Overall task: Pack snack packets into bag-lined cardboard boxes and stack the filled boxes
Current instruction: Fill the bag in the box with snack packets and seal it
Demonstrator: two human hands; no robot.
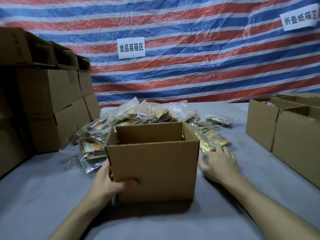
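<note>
A: Where is your left hand (110, 181)?

B: You have it on the near left corner of the box (153, 163). Your thumb lies across the front face and the other fingers (106, 168) wrap round the left side, so you are gripping the cardboard itself.

A: And the right hand (219, 164)?

B: It lies flat, palm down, on the table (43, 196), just right of the box. Your fingers (219, 150) are spread and loose, with nothing clasped in them. The tips touch the near edge of the packets (213, 141); whether you have hold of one, I cannot tell.

A: How does the box stand?

B: Upright between your two hands, top open, flaps up. From here you see only bare cardboard inside; the bottom is hidden.

A: Where is the rest of the pile?

B: Beyond your fingertips. The heap (149, 111) of clear bags and gold packets lies behind the box and spills out on both sides, some of it just past your left fingers too.

A: Anything else?

B: A stack (48, 94) of shut boxes stands well left of your left hand. Open boxes (284, 125) stand to the right of your right hand. A striped tarp (190, 40) hangs behind the table, with two paper signs (131, 48) on it.
</note>
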